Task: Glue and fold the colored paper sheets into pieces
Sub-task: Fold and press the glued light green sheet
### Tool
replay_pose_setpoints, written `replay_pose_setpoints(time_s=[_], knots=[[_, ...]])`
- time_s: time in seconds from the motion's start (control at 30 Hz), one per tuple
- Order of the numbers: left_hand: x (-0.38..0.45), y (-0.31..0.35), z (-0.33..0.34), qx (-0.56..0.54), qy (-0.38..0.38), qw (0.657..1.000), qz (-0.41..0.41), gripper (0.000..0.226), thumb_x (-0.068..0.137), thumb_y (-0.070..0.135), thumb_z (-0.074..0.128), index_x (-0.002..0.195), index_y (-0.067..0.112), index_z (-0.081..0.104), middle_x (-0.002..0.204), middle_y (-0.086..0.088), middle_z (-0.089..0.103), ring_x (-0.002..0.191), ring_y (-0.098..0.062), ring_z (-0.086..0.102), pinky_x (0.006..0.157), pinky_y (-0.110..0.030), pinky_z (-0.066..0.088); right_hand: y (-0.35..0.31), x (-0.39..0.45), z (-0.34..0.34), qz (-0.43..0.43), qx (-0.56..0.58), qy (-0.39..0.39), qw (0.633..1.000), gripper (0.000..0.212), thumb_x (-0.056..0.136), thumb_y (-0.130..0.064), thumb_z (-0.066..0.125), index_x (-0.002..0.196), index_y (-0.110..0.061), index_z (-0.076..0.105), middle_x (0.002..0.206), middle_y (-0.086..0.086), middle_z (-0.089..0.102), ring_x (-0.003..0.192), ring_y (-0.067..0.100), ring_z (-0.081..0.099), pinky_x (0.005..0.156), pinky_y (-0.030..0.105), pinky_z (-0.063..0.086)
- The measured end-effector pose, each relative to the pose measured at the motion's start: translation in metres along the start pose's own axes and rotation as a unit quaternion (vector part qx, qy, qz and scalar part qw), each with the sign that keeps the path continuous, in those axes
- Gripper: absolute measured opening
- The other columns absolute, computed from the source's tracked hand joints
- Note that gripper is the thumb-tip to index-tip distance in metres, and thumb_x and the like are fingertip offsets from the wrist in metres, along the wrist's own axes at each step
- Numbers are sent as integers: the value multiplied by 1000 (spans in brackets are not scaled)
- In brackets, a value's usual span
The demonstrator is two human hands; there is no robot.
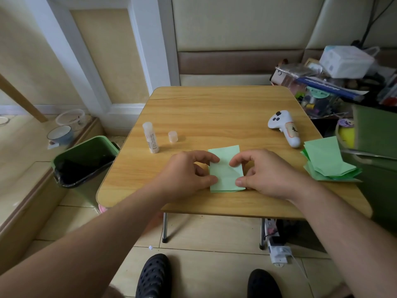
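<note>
We note the left hand (187, 175) and right hand (264, 173) pinching a folded green sheet (225, 168) between curled fingers, flat on the counter (214, 112); glue stick (151, 137) beyond the left fingers.

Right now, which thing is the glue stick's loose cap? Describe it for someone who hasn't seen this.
On the wooden table, look at the left side beyond the left hand. The small translucent cap stands right of the glue stick, apart from it; it is much shorter and unlabelled.
</note>
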State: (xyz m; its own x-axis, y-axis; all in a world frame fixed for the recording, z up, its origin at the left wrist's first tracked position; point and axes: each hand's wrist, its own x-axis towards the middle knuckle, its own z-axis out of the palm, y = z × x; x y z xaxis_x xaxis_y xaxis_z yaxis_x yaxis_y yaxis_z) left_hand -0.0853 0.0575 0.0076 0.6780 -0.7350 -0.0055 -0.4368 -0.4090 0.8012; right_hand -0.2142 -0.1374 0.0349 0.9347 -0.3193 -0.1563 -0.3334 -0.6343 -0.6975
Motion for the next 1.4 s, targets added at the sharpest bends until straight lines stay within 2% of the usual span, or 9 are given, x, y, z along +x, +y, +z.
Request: replay_pose_setpoints(time_s=[0.13,0.27,0.37,0.5,0.63,0.83,1.0,1.13,1.4], knots=[[1,0,0,-2,-2,1000,3,43,79,25,88,115,41,70,97,15,73,77,-7,72,85,-37,59,-1,-1,1,-2,-21,-5,1000,38,84,-21,86,114,-38,70,75,-7,67,58,-4,59,59,17,41],[-1,1,1,3,-9,1000,-2,43,79,23,87,114,41,69,69,23,68,65,-4,65,78,-30,56,-2,-2,3,-12,-30,3,999,39,85,-18,85,115,-37,70,81,-12,62,61,-9,59,55,8,40],[0,1,1,12,-10,1000,-2,43,79,25,88,112,43,69,66,16,68,62,-4,62,74,-28,53,-3,-2,4,-29,-42,13,999,40,85,-14,84,116,-35,70,83,-14,57,66,-12,56,58,4,40],[1,1,-1,14,-20,1000,-7,44,78,26,88,113,44,68,65,13,70,62,-2,63,71,-23,52,-3,-2,4,-36,-53,13,998,41,86,-15,84,117,-36,70,87,-17,56,71,-13,57,59,8,41],[1,3,-3,22,-24,999,-10,46,77,27,90,114,44,68,67,19,68,63,0,63,65,-17,47,-1,-1,5,-40,-65,4,997,42,86,-15,84,120,-35,70,96,-19,58,79,-8,60,62,10,40],[0,6,-3,20,-23,1000,-8,48,76,24,91,115,42,69,79,16,64,62,2,63,59,-12,44,0,2,6,-46,-70,1,997,43,85,-15,85,119,-36,70,105,-19,59,79,-5,62,68,15,46],[-1,6,-2,22,-19,1000,4,49,75,19,91,116,36,71,85,14,62,60,4,62,59,-10,45,1,3,7,-51,-77,2,996,43,83,-14,86,116,-36,70,98,-22,57,80,-6,61,65,11,41],[-1,5,-1,25,-17,999,13,49,75,20,91,115,37,71,103,13,62,64,2,66,60,-11,46,2,3,8,-55,-81,0,995,44,82,-13,86,115,-37,69,106,-23,57,80,-5,62,67,15,44],[1,3,0,28,-17,999,17,49,74,22,91,115,38,70,113,13,60,66,0,69,65,-14,48,-1,3,7,-54,-94,-6,994,44,83,-15,85,113,-40,66,94,-19,57,78,0,63,64,14,39]])
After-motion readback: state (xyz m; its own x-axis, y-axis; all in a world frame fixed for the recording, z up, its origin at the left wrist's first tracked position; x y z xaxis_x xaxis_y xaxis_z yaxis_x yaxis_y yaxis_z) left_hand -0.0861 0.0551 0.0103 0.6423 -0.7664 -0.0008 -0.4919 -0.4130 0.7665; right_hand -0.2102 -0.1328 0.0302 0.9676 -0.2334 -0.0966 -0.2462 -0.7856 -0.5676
